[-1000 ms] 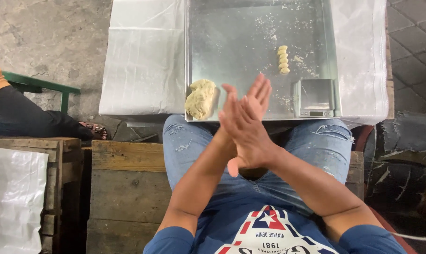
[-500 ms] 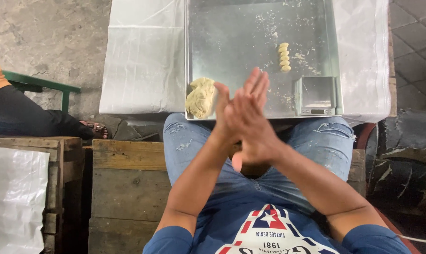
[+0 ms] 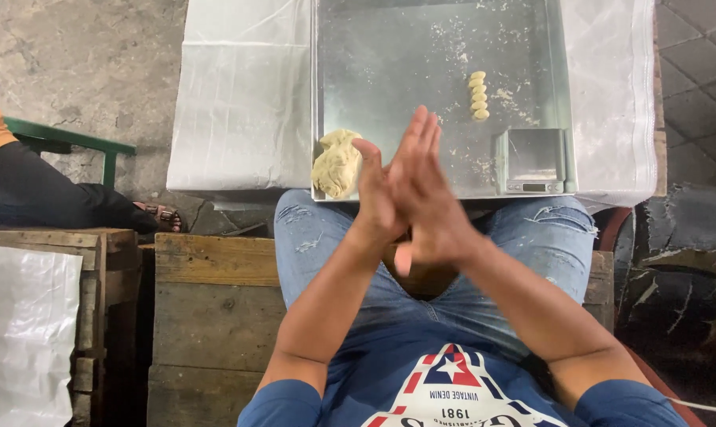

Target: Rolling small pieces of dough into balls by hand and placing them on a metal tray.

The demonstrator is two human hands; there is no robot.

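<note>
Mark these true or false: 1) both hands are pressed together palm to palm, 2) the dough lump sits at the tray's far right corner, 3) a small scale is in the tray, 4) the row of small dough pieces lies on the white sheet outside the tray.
1) The left hand and right hand are pressed together palm to palm. True.
2) The dough lump sits at the far right corner of the metal tray. False: it is at the near left corner.
3) A small scale is in the tray. True.
4) The row of small dough pieces lies on the white sheet. False: it lies inside the tray.
</note>
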